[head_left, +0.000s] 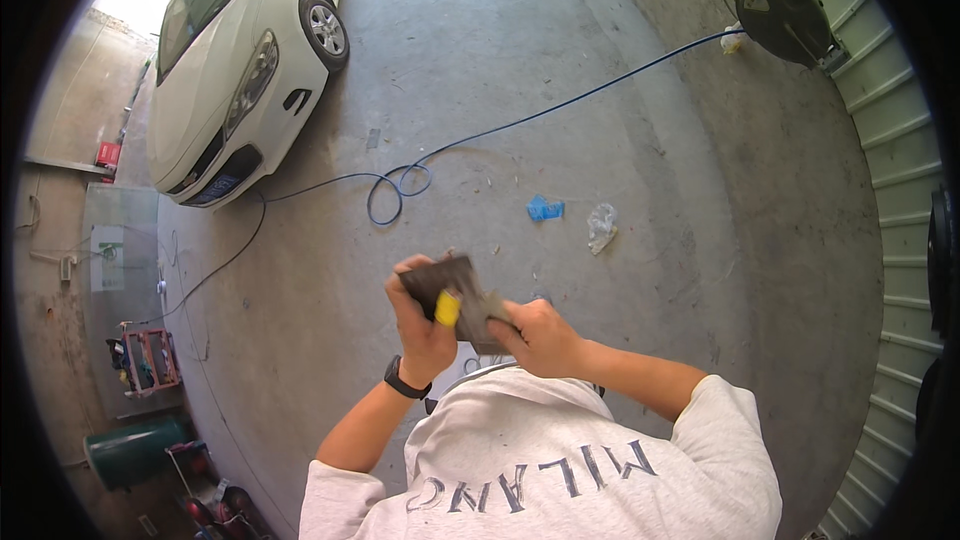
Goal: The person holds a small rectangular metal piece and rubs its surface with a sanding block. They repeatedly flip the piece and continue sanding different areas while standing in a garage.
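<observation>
A dark brown flat slab-like piece [432,280] is held up in front of my chest. My left hand [428,332], with a black band on its wrist, is closed round the piece's left side. My right hand [545,338] has its fingers wrapped round a greyish object [488,308] that lies against the slab; motion blur hides its kind. A small yellow part [447,308] shows between the two hands, over the slab's face. Whether it belongs to the grey object I cannot tell.
A white car [245,70] stands at the far left. A blue hose [560,105] runs looped across the concrete floor from a wall-mounted reel [785,18]. Blue plastic scrap [545,208] and a clear bag [602,228] lie ahead. A green tank [135,452] sits lower left.
</observation>
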The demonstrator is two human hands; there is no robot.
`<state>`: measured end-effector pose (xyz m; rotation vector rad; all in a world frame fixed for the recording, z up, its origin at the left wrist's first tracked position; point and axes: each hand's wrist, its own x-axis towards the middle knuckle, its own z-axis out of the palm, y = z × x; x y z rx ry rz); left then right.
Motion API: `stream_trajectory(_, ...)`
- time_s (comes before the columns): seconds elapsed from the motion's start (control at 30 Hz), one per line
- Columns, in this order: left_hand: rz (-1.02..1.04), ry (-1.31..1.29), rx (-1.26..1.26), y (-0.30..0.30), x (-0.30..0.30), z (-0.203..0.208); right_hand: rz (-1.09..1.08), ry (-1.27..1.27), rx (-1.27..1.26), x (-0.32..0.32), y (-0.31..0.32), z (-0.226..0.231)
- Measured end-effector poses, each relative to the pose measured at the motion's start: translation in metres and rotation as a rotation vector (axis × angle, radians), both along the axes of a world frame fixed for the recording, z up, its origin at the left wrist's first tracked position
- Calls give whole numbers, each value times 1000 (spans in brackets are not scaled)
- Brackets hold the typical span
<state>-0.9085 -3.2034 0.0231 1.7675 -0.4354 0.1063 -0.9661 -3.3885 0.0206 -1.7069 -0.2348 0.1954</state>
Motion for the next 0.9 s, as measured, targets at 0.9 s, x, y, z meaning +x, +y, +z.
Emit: stream_trajectory(0.9,-131,501,-708,148,61,27,109,763,925,61,143,19)
